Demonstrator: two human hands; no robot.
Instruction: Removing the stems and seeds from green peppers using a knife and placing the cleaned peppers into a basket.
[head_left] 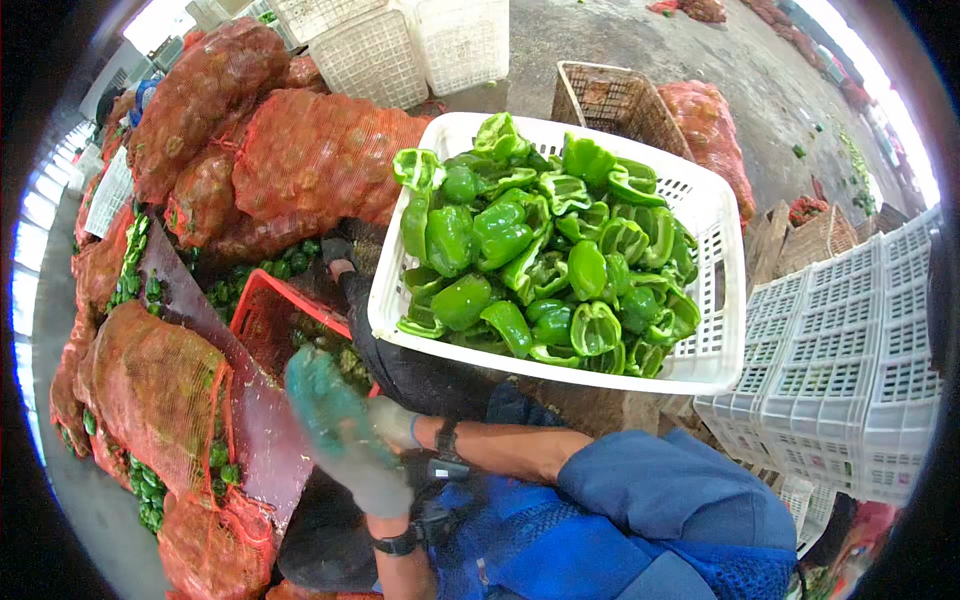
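Observation:
My left hand [338, 425], in a grey glove with a teal palm, is smeared by motion above the dark cloth over my legs. My right hand [392, 422], in a greyish glove, is mostly hidden behind it; the two look close together or touching. Whether either holds anything cannot be made out. Just beyond them is a red crate [290, 300] with greenish-brown scraps inside. Ahead and to the right, a white slatted basket [715, 345] is heaped with halved, hollowed green bell peppers [500, 235].
Red mesh sacks [320, 150] full of produce pile up on the left, along a dark reddish board [215, 340]. White crates [830, 360] are stacked at the right. A brown crate [585, 85] stands behind the basket, and whole green peppers [290, 262] lie behind the red crate.

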